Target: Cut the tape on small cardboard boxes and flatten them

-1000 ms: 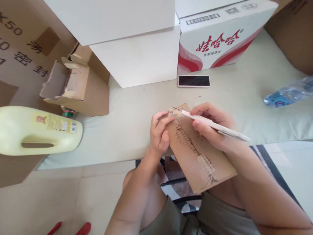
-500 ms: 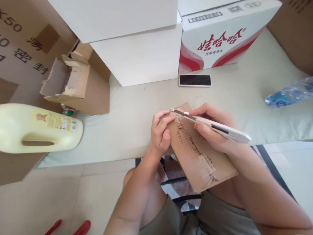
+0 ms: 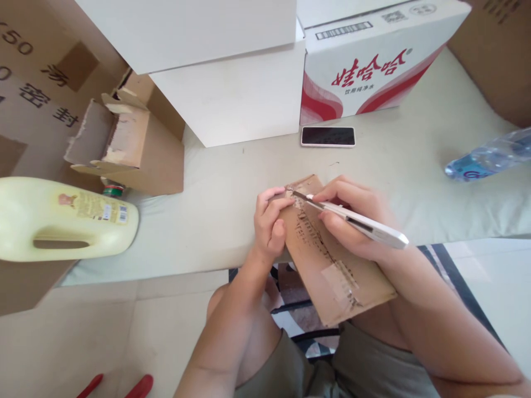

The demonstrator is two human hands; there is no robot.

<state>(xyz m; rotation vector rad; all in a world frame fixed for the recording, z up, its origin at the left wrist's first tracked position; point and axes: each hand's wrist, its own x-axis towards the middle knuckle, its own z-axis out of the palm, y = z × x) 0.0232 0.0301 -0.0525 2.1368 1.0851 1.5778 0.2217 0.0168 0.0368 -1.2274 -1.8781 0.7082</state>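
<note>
My left hand (image 3: 270,224) presses on the left edge of the small cardboard box (image 3: 332,260), fingers curled together, thumb and fingertips against the torn flap at its far corner. The box lies tilted, half on the pale cushion (image 3: 215,204) and half over my lap. My right hand (image 3: 352,221) grips a white utility knife (image 3: 357,220), fingers closed around the handle, and the blade tip rests on the box's top seam just beside my left fingertips. The tape on the box is ragged and partly peeled; its contents cannot be seen, since the lid is shut.

To the left stands an open brown carton (image 3: 128,143) with torn flaps; a green-capped item shows just beneath it, otherwise I cannot tell what it holds. A yellow jug (image 3: 62,218) lies on its side near it, cut off by the frame's left edge. Two white boxes (image 3: 232,83) are stacked behind, closed. A red-and-white printed case (image 3: 373,66) sits beside them, closed, with a phone (image 3: 328,136) lying face up in front of it. A clear water bottle (image 3: 489,157) lies at the right, partly cut off. Two red handles (image 3: 116,386) show at the bottom edge; what they belong to is hidden.
</note>
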